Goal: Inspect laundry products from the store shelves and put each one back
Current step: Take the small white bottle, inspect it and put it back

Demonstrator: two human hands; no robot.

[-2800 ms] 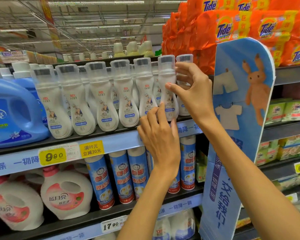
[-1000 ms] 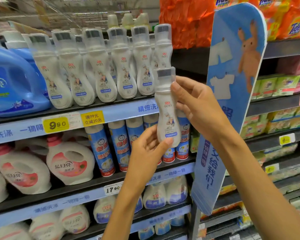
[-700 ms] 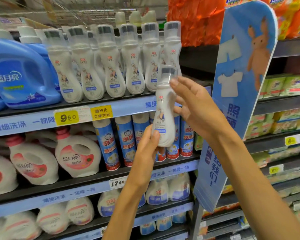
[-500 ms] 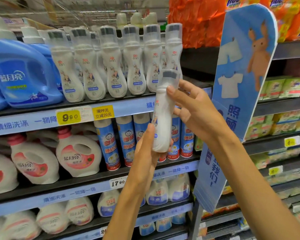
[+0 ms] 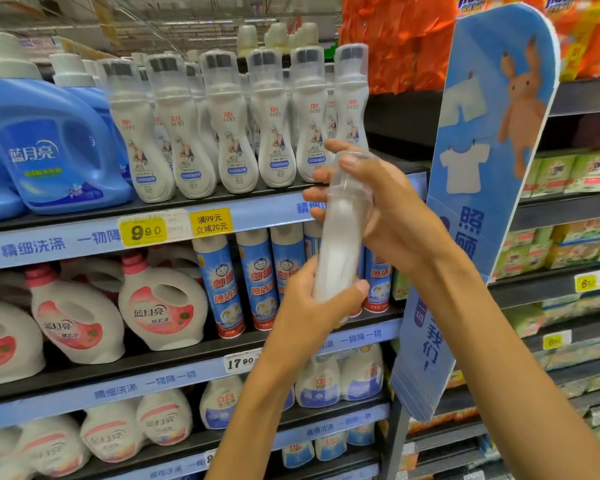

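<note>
You hold one white bottle (image 5: 336, 251) in front of the shelves with both hands, and it is tilted, with its clear cap end up and a little toward you. Your right hand (image 5: 378, 209) takes the upper part: the fingers (image 5: 321, 174) are curled round the far side of the cap and neck, and the thumb lies over the near side, so the cap sits inside your grip. Your left hand (image 5: 321, 304) takes the lower part: the thumb (image 5: 355, 289) presses on the right side of the bottle body and the other fingers wrap round its left side from behind. The bottom of the bottle is hidden by your left palm. The label is blurred and I cannot read it.

Just beyond your right fingertips, on the upper shelf (image 5: 264, 213), stands the row of same white bottles (image 5: 229, 133), all upright with clear caps. To the left of this row are the blue jugs (image 5: 56, 150). Under your right fingers, behind the held bottle, the blue spray cans (image 5: 257, 278) stand on the middle shelf, and left of your left hand are the white jugs with pink labels (image 5: 160, 303). A yellow price tag (image 5: 142, 232) with 9.90 is on the upper shelf edge, well left of your fingers. To the right of your right wrist a blue divider board (image 5: 492, 150) with a rabbit picture stands out from the shelves. Above it are orange Tide bags (image 5: 406, 43).
</note>
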